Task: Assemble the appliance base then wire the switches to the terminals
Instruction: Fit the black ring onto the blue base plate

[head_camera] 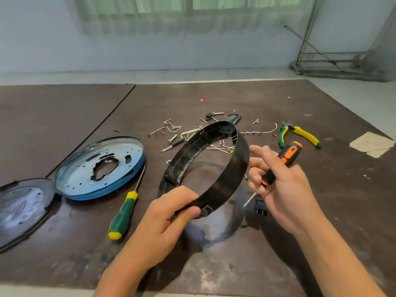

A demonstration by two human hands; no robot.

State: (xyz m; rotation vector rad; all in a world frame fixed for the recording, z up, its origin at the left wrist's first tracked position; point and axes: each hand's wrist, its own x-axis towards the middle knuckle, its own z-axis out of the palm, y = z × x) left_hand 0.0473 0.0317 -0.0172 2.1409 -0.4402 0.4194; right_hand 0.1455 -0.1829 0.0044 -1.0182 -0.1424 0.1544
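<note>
Early stage: left hand (pixel 171 213) pinches lower rim of black plastic ring housing (pixel 233 174), tilted above dark table (pixel 278 99); right hand (pixel 278 183) fingers curl round orange-black screwdriver (pixel 288 154); round blue-rimmed metal plate (pixel 85 174) lies apart, loose silver screws (pixel 172 139) scattered; 0 wiring visible

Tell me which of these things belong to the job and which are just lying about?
In use or part of the job: black ring, gripped by the left hand; orange screwdriver in the right hand; metal plate; loose screws.
Lying about for now: green screwdriver; pliers; paper scrap.
</note>
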